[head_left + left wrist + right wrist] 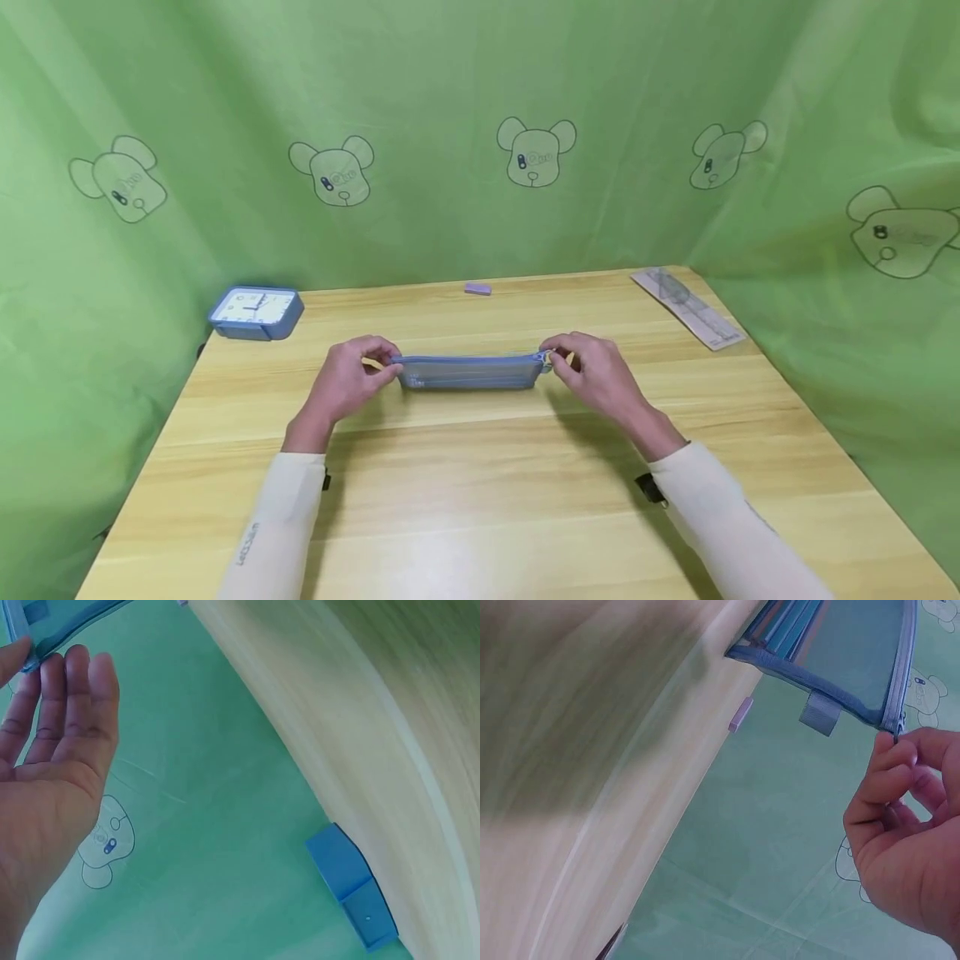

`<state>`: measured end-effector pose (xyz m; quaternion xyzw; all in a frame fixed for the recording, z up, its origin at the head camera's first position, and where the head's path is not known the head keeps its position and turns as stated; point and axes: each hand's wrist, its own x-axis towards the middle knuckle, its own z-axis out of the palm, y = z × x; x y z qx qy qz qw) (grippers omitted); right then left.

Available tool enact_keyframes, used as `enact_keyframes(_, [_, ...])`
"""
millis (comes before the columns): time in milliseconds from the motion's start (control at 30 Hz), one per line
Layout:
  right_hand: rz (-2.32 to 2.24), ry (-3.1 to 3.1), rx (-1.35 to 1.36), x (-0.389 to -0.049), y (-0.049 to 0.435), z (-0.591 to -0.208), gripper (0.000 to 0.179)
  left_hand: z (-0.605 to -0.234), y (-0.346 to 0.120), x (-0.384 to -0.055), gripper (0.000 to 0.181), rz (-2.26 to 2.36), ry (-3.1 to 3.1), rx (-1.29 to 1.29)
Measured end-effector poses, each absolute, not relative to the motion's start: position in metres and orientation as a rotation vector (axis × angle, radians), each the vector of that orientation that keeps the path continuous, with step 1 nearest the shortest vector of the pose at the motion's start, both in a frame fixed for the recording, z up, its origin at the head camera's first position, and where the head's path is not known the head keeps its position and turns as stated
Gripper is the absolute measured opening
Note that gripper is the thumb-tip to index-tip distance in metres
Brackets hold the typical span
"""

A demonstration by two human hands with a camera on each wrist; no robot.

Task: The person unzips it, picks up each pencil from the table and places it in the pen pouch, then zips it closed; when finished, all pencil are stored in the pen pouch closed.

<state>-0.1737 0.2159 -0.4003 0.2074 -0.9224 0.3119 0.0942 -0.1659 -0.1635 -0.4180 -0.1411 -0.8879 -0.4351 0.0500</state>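
Note:
A blue mesh zipper pencil case (471,372) stands upright on the table between both hands, its zipper edge on top. Through its mesh in the right wrist view, several pen-like sticks (791,630) show at the bottom. My left hand (352,379) pinches the top left corner between thumb and fingertips; that corner also shows in the left wrist view beside the left hand (64,750). At the opposite top corner, my right hand (596,375) pinches the zipper end, where a small yellow-and-blue piece shows. A grey fabric tab (821,712) sticks out from that side.
A blue clock (257,312) stands at the table's back left. Near the back edge lies a small purple block (477,288). A flat clear packet with a ruler-like shape (688,307) lies at the back right. Green curtains (450,67) hang behind and beside the wooden table (465,500).

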Motion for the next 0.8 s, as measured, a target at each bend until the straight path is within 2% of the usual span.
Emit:
enact_keyframes(167, [0.945,-2.741,0.749,-0.156,0.215,-0.402,0.015,-0.416,-0.165,-0.167,0.011,-1.245,-2.734,-0.447])
enact_keyframes(400, [0.788,-2.804,1.014,-0.112,0.194,-0.404,0.018,-0.411,-0.173,-0.166,0.012,-0.915,-2.925,-0.531])
enact_keyframes(633, [0.611,-2.756,1.29,-0.084,0.162,-0.429,0.008,-0.423,-0.173,-0.165,0.029,-0.682,-3.076,-0.553])
enact_keyframes(800, [0.571,-2.819,1.329,-0.076,0.154,-0.443,0.017,-0.428,-0.169,-0.162,0.03,-0.624,-3.13,-0.547])
